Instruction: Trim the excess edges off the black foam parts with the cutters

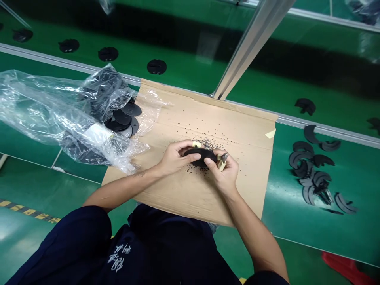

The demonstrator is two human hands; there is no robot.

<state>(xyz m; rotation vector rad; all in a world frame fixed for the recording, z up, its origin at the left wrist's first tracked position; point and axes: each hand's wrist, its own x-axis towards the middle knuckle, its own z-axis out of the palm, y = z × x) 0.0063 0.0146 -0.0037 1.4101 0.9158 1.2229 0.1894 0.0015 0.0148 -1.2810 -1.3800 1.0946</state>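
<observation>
My left hand [178,158] grips a black rubbery disc-shaped part [197,156] from the left side, and a strip of yellow tape [196,144] is wrapped around one fingertip. My right hand [222,173] holds a small trimming tool with a pale yellow handle [221,163] and a metal tip [225,156]. The tip sits at the right end of the black part. Both hands are above a sheet of brown cardboard [237,138] scattered with black crumbs [208,144], which are thickest around and just above the part.
A clear plastic bag [56,107] holds black parts, with several black discs [123,117] next to it on the cardboard. Several black curved pieces [301,158] lie on the green bench at right. An aluminium frame post [252,47] rises behind the cardboard, and more black discs [156,66] sit beyond the metal rail.
</observation>
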